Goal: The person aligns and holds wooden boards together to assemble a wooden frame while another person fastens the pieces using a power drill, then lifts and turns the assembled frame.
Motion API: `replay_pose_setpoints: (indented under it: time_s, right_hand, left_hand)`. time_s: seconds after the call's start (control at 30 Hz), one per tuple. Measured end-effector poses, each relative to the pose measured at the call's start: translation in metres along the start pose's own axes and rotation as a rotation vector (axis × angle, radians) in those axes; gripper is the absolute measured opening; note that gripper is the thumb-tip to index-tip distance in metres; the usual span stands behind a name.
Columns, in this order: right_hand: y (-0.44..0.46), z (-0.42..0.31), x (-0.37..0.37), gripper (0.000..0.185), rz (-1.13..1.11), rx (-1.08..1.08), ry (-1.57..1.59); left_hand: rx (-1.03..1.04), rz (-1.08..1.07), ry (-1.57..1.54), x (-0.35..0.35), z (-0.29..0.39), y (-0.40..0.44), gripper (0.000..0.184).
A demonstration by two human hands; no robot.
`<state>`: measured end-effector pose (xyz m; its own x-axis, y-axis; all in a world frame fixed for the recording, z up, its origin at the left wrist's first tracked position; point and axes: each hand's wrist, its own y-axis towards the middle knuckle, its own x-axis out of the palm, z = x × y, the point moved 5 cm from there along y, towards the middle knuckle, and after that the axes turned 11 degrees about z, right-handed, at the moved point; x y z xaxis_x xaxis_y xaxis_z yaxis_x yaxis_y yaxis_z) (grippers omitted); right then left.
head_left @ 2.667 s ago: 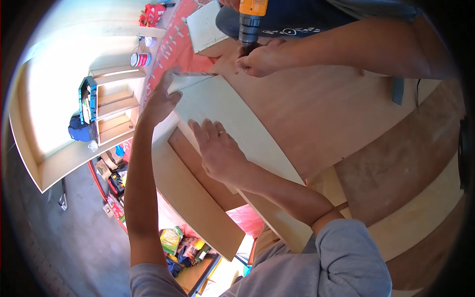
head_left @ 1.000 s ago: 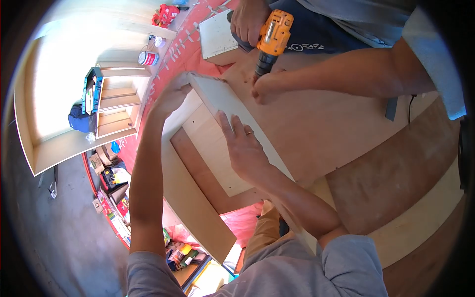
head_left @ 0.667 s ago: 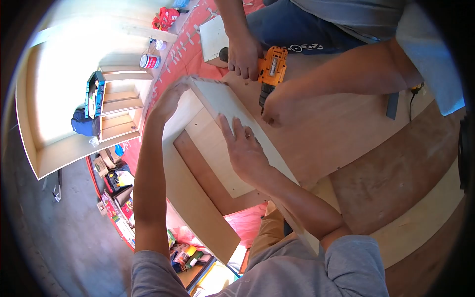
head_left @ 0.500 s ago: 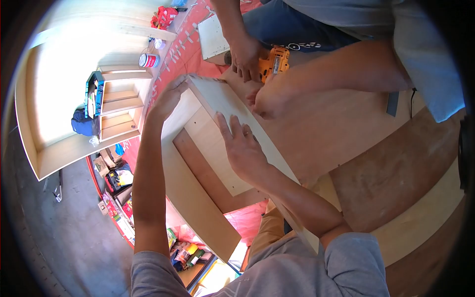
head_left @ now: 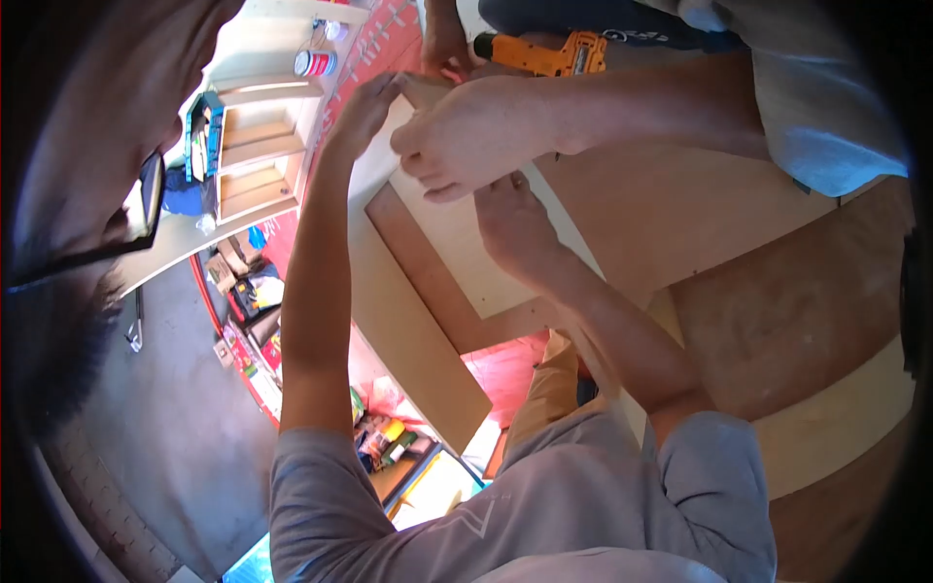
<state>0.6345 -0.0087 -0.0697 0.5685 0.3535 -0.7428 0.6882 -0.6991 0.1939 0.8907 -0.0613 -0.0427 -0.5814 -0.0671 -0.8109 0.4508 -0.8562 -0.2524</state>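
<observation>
Head view: the left hand (head_left: 364, 115) is hooked over the far end of a pale board (head_left: 564, 225), fingers bent around its corner in a narrow hold. The right hand (head_left: 515, 222) is farther back along the same board, knuckles up and fingers curled at its upper edge; whether they grip or only press, I cannot tell, since a co-worker's hand (head_left: 476, 136) partly covers them. That hand reaches in from the right, fingers folded down above the board (what they hold, if anything, is hidden).

The board stands on edge between the person's arms, slanting from the far end back toward the body. To its left, a plank (head_left: 413, 335) runs roughly alongside, with a brown and pale panel (head_left: 457, 262) between the two.

Beyond the board, an orange drill (head_left: 578, 55) is on its side, its dark end near the co-worker's other hand (head_left: 444, 53). A wide brown sheet (head_left: 661, 209) spreads out to the right. Off to the left are a blue case (head_left: 203, 136), a shelf unit (head_left: 258, 155) and a can (head_left: 316, 64). At the left edge, close to the camera, is a person's head with glasses (head_left: 154, 204).
</observation>
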Motion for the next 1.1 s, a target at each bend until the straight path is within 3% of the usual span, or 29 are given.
replay_pose_setpoints:
  time_s: [0.07, 0.1, 0.2, 0.23, 0.27, 0.3, 0.5, 0.6, 0.77, 0.97, 1.1]
  right_hand:
    - [0.001, 0.001, -0.002, 0.052, -0.047, 0.002, 0.035]
    - [0.004, 0.002, -0.014, 0.065, -0.043, 0.035, 0.134]
    - [0.003, 0.000, -0.014, 0.080, 0.029, 0.076, 0.141]
    - [0.005, 0.002, -0.011, 0.089, -0.082, 0.116, 0.181]
    - [0.014, 0.006, -0.013, 0.088, -0.076, 0.108, 0.178]
    - [0.015, 0.005, -0.015, 0.086, -0.091, 0.118, 0.186]
    - [0.009, 0.003, -0.013, 0.083, -0.134, 0.219, 0.231]
    - [0.009, 0.004, -0.012, 0.077, -0.098, 0.199, 0.240]
    - [0.008, 0.005, -0.007, 0.066, -0.087, 0.194, 0.243]
    - [0.007, -0.003, -0.007, 0.070, -0.105, 0.235, 0.254]
    - [0.012, 0.001, -0.003, 0.082, -0.146, 0.237, 0.290]
  left_hand:
    - [-0.070, -0.038, -0.180, 0.004, -0.013, 0.007, 0.045]
    - [-0.078, -0.025, -0.116, 0.005, -0.012, -0.002, 0.047]
    - [-0.006, 0.090, 0.066, 0.005, -0.005, -0.002, 0.051]
    - [0.055, 0.158, 0.128, 0.009, -0.022, 0.000, 0.052]
    - [0.115, 0.226, 0.192, 0.008, -0.025, 0.007, 0.053]
    - [-0.144, 0.008, 0.196, 0.001, 0.026, -0.013, 0.066]
    - [-0.214, -0.018, 0.065, 0.002, 0.010, -0.010, 0.070]
    - [-0.028, 0.170, 0.118, 0.009, 0.001, -0.003, 0.060]
    - [-0.093, 0.166, 0.043, 0.009, 0.009, -0.008, 0.063]
    - [-0.043, 0.199, 0.176, 0.018, -0.030, 0.013, 0.059]
    - [-0.030, 0.246, 0.240, 0.019, -0.035, 0.015, 0.059]
